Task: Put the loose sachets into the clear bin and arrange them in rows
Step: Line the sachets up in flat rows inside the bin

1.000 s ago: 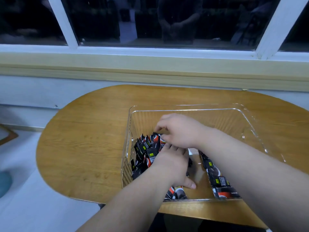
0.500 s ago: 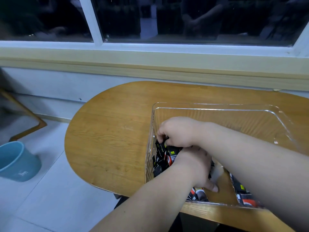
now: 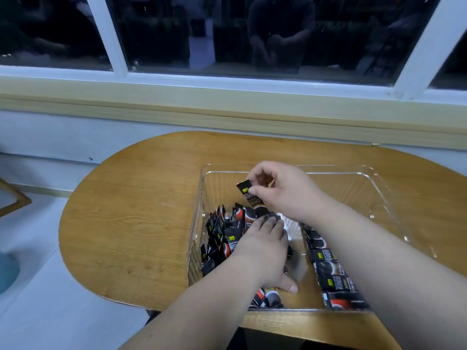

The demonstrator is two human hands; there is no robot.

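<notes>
- Right hand is pinching one black sachet between thumb and fingertips, holding it up above the loose ones, tilted, with the yellow-green mark showing at the top end.
- Left hand lies palm down with the fingers pretty much straight, resting flat on the messy pile of sachets. It isn't gripping anything, and the thumb sticks out to the side, down by the bin floor.
- Both hands are inside the clear bin, which sits on the wooden table with its near wall close to the table's front edge.
- That pile is crammed into the left part of the bin, with sachets leaning every which way against the left wall.
- Further right, partly under the right forearm, there's a tidy row of sachets lying flat one after another, running from mid-bin to the near wall.
- A couple more sachets lie at the near wall, just below the left thumb.
- Table is pushed up under a window, dark outside.
</notes>
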